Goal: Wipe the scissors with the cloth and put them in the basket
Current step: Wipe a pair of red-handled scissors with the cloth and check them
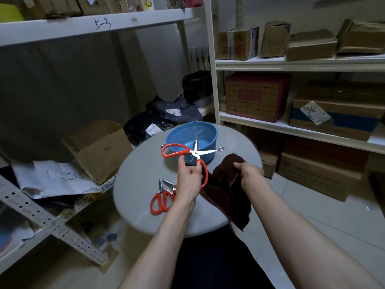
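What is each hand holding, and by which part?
The left hand grips the open scissors by one red handle; the right hand grips the cloth near its top edge.

My left hand [188, 176] covers part of the scissors' [193, 153] lower handle, and its wrist hides one loop of the second scissors [163, 197]. The fingertips of my right hand [249, 174] are lost in the cloth [227, 190]. The label on the box [343, 124] is too blurred to read.

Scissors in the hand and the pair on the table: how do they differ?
The held scissors are held up in the left hand; the table scissors lie flat on the table. The held scissors' blades gape wide; the table scissors' are only slightly apart. Both have red handles.
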